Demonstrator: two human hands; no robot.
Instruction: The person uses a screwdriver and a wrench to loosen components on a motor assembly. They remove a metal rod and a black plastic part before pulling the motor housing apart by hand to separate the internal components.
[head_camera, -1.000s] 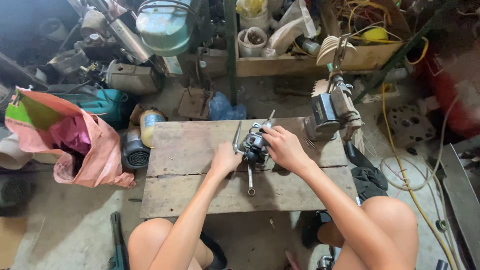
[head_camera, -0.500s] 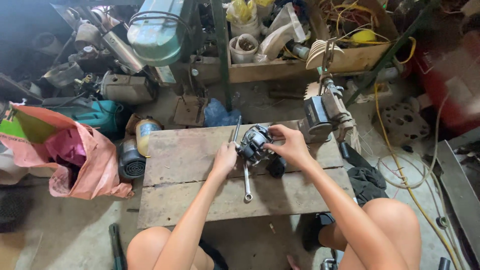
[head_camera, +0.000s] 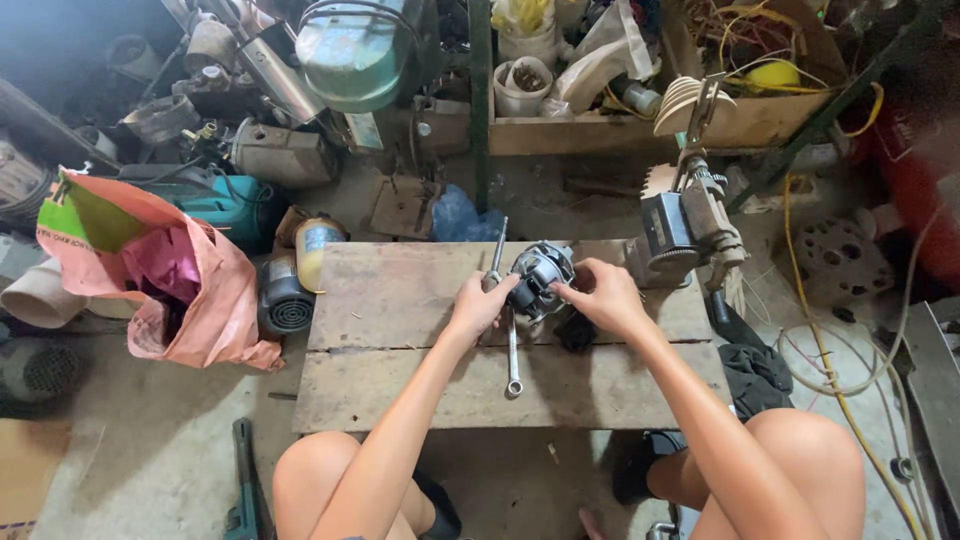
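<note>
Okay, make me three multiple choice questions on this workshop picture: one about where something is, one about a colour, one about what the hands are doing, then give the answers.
1. Where does the long silver metal wrench lie?
A. on the low wooden plank table
B. inside the bag
C. on the person's knee

2. What colour is the crumpled plastic bag left of the table?
A. black
B. pink-orange
C. white

3. How is the small round grey metal motor being handled?
A. it lies untouched
B. only one hand holds it
C. the left hand and the right hand both hold it

Answers: 1 A, the wrench rests flat on the planks below the motor. 2 B, the bag is plainly pink-orange. 3 C, fingers of both hands meet the motor.
</note>
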